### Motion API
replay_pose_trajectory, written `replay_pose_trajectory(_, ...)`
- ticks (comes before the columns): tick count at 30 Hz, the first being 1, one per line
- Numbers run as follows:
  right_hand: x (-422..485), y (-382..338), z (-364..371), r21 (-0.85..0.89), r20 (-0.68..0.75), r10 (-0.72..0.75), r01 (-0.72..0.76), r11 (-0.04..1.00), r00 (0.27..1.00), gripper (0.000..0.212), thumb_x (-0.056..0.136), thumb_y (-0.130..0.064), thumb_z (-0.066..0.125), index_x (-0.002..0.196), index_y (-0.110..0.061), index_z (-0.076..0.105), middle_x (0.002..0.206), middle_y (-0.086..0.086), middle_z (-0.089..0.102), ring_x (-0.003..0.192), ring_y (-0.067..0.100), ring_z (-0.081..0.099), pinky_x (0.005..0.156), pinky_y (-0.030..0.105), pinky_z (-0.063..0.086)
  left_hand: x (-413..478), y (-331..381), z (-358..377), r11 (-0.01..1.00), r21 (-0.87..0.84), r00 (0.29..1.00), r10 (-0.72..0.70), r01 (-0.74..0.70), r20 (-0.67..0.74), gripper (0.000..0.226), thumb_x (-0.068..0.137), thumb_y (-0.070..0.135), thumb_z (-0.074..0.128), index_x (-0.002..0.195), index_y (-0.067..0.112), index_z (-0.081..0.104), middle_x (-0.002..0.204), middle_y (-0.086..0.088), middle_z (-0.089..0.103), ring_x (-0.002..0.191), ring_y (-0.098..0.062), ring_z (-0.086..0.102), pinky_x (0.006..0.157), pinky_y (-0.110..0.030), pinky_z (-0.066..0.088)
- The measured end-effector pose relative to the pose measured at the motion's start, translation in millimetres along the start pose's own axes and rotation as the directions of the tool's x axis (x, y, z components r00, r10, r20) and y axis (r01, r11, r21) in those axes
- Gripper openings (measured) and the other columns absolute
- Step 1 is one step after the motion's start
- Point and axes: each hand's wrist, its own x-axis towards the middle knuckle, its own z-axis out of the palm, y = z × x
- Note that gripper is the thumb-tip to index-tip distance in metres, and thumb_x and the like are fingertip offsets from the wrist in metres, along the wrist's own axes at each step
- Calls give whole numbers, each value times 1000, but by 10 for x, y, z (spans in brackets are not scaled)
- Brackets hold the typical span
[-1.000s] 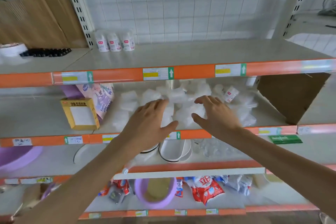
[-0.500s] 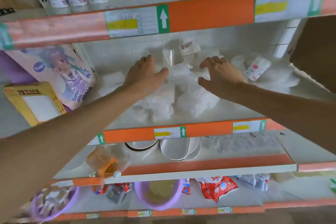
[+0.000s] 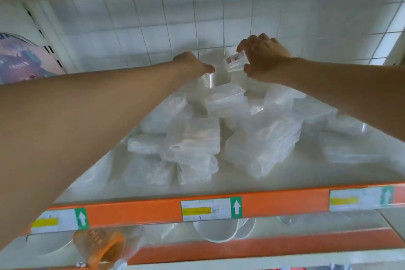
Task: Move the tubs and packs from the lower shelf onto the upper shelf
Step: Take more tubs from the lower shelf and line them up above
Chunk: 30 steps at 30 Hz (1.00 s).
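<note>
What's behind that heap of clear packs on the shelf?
The right hand grips a small red-labelled tub there; the left hand reaches beside it, fingers hidden. White wall tiles stand beyond. What lies under the hands is covered.

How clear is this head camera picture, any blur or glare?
Head view: motion blur softens everything, the clear packs merging; a glare streak on the clear tub by the left hand; the label on the small tub in the right hand unreadable.
</note>
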Motion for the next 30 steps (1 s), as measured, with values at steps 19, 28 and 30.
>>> replay_pose_trajectory(19,219,161,223,-308,-134,-92,47,950,987,57,89,-34,67,134,-11,40,120,10,55,108,30,55,97,40,40,165,100,174,973,200,963,158,-115,-216,41,69,45,81,92,17,63,98,-2,67,91,-22,65,65,-27,42)
replay_pose_trajectory(28,-108,134,76,-110,-163,-72,55,992,984,52,101,-35,46,143,-8,34,145,16,34,123,35,44,104,44,37,-267,-176,-64,888,315,838,434,-335,-330,62,75,41,76,128,18,56,123,-7,46,98,-26,52,82,-31,41)
replay_pose_trajectory(30,-193,92,6,-88,-170,-83,68,994,982,52,101,-37,44,144,-9,33,141,16,34,120,34,45,103,43,37,-400,-286,-104,869,345,821,466,-355,-331,61,75,41,77,128,16,58,121,-7,49,102,-26,53,86,-33,43)
